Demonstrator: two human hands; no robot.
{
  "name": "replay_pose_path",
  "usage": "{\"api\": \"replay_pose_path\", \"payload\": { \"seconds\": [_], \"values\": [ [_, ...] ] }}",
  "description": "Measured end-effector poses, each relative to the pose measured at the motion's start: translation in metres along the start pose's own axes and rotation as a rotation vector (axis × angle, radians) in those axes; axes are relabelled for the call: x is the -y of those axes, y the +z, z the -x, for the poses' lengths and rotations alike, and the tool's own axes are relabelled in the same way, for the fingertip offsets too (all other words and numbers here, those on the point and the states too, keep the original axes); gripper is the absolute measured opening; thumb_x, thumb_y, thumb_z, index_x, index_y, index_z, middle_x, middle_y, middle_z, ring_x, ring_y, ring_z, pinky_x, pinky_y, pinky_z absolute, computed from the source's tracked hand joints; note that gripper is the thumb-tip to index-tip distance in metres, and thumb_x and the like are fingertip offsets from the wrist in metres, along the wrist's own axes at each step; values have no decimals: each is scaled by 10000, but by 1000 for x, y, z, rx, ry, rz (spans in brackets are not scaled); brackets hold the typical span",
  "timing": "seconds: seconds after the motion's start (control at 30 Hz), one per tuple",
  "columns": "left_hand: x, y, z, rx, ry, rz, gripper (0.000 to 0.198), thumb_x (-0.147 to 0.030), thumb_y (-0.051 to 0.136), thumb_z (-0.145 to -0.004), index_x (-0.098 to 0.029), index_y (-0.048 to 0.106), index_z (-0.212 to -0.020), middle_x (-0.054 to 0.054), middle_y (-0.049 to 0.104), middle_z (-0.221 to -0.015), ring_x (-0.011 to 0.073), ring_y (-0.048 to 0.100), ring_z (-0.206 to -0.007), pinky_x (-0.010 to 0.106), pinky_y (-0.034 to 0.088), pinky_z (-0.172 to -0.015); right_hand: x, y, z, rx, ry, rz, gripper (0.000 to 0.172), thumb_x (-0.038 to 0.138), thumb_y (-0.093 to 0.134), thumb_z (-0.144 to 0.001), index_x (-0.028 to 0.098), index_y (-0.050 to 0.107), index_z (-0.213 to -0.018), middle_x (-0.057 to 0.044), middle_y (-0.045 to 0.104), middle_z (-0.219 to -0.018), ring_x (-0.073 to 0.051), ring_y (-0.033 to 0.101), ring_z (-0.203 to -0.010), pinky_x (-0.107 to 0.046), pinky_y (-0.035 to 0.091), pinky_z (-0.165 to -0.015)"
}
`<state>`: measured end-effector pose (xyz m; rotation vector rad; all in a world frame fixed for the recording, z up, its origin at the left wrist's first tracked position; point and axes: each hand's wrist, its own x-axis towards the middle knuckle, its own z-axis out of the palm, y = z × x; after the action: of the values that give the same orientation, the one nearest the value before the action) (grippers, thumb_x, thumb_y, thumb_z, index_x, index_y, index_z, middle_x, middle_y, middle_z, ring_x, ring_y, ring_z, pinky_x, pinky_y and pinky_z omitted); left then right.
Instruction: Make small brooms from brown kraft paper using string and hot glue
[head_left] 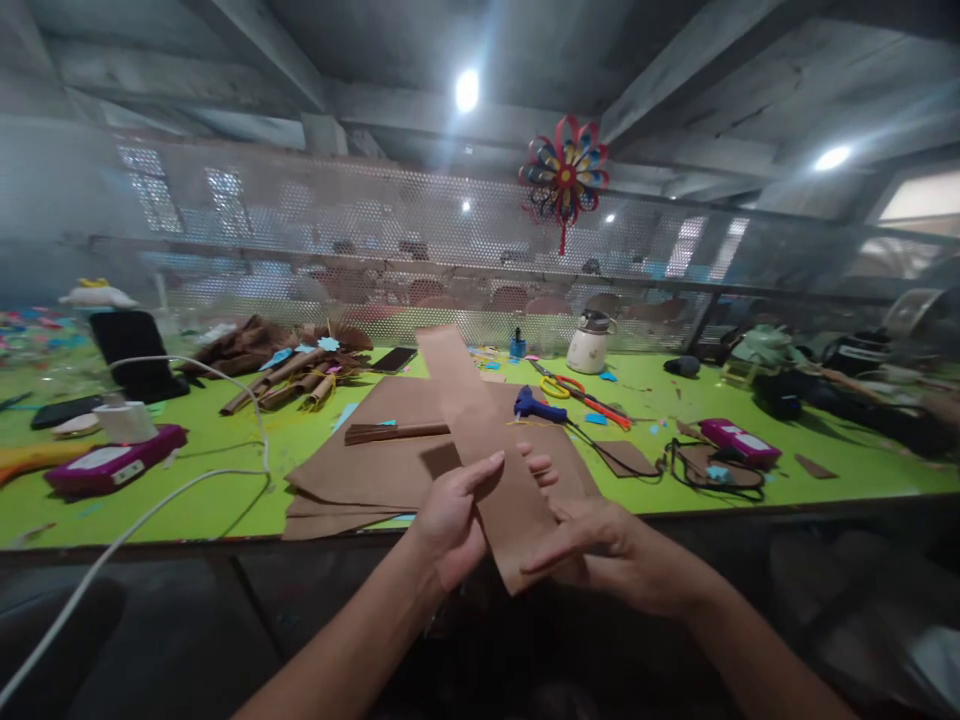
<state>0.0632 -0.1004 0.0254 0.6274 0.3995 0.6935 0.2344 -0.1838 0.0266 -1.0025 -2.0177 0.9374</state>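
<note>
A long strip of brown paper (480, 420) slants up and away over the table's front edge. My left hand (457, 515) is closed around it from the left, thumb on top and fingertips showing past its right edge. At the near end, my right hand (615, 550) grips the strip's lower right corner, thumb on the upper face and fingers partly hidden below. Under and beyond the strip lie large brown paper sheets (390, 470). A folded brown paper piece (397, 432) rests on these sheets, left of the strip.
On the green table (225, 500), a blue glue gun (538, 405) and scissors (581, 390) lie right of the strip. Rolled brown papers (300, 375), a phone (395, 359) and purple power strips (116, 460) lie around. A white kettle (589, 342) stands behind. A white cable (187, 480) crosses the left side.
</note>
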Motion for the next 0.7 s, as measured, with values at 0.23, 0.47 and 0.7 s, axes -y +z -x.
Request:
{"api": "replay_pose_path", "payload": {
  "seconds": [0.23,0.47,0.7],
  "values": [
    [3,-3,2,125,13,-48,366,-257,382,-899,-88,572,-1162,181,700,-1006,260,674,-877,443,449,-906,-24,44,-20,-265,206,-510,412,465,539,-873,146,732,-697,-49,655,-757,-178,575,-834,-310,421,-852],
    [5,-3,9,235,75,-12,540,-493,398,-906,-93,518,-1248,202,680,-1052,310,642,-966,506,400,-956,-28,68,-24,-466,248,-785,423,478,627,-809,101,692,-627,-47,608,-642,-127,524,-610,-268,460,-610],
    [11,-12,11,215,101,-91,573,-548,482,-860,-102,571,-1207,197,662,-1099,312,617,-1020,471,421,-945,-26,77,-24,-541,254,-741,479,503,570,-843,108,641,-580,-50,598,-594,-126,509,-579,-258,424,-580]
  ]
}}
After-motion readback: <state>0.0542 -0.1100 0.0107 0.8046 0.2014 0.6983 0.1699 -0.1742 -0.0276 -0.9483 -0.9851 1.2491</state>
